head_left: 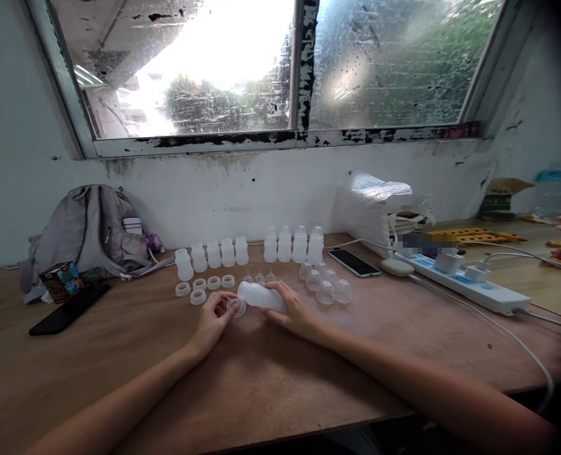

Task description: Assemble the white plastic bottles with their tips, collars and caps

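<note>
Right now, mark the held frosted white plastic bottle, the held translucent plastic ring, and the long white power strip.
Frosted white plastic bottle (260, 296): head view, middle of its body.
Translucent plastic ring (241, 310): head view, on its rim.
Long white power strip (493, 297): head view, casing near its right end.

No txt I can read from my remote stn.; print on sm. brown box (62, 283) beside the backpack (84, 218) too blurred to make out.

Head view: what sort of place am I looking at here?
Probably a makeshift indoor workroom, though I can't be sure. White bottles stand in rows on a brown table, a power strip lies to the right, and the window above has a worn, peeling frame.
</note>
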A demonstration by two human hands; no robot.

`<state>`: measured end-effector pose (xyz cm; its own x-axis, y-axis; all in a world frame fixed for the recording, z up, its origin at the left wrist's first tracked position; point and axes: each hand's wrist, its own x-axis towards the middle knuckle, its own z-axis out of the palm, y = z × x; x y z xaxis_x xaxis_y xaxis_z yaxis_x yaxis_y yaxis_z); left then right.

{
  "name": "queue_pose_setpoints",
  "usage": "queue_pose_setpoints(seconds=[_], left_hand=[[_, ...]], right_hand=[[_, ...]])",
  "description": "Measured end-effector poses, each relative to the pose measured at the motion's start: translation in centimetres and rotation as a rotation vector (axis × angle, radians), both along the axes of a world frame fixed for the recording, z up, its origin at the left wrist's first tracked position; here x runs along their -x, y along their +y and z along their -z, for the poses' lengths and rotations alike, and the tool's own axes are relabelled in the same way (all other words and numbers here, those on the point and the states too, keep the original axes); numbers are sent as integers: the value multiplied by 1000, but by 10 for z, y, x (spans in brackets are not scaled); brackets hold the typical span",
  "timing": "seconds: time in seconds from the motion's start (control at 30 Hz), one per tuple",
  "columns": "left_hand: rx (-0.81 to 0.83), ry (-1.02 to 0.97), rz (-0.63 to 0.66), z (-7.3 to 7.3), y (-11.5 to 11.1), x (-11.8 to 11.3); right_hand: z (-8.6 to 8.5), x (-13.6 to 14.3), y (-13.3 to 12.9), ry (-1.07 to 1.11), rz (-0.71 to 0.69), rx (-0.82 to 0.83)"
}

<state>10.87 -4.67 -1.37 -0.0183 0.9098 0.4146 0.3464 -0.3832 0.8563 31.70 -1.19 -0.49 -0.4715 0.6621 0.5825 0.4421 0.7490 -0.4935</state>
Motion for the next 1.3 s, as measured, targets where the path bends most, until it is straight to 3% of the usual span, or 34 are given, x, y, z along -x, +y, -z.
queue_pose_setpoints(seconds=[0.13,0.23,0.5,0.6,0.73,0.83,1.07,1.3], left_hand=[[151,-360,24,0,5,3],[219,-497,50,0,6,4],[257,-420,118,2,5,1],[264,-387,116,1,4,3],[148,-385,173,-4,1,4],[151,-482,209,-3,1,2],[194,-479,88,1,5,1],[203,-429,138,-2,1,3]], right_hand=[[-1,-1,0,43,69,16],[3,-1,2,6,45,-49],[-1,-2,-2,9,-70,-161],[-5,-4,-5,10,-81,-48],[-7,-4,-5,18,-70,190],[-8,-4,-4,53,-47,240],[-12,-2,-9,16,-73,172],[-5,-5,-2,10,-99,-82]])
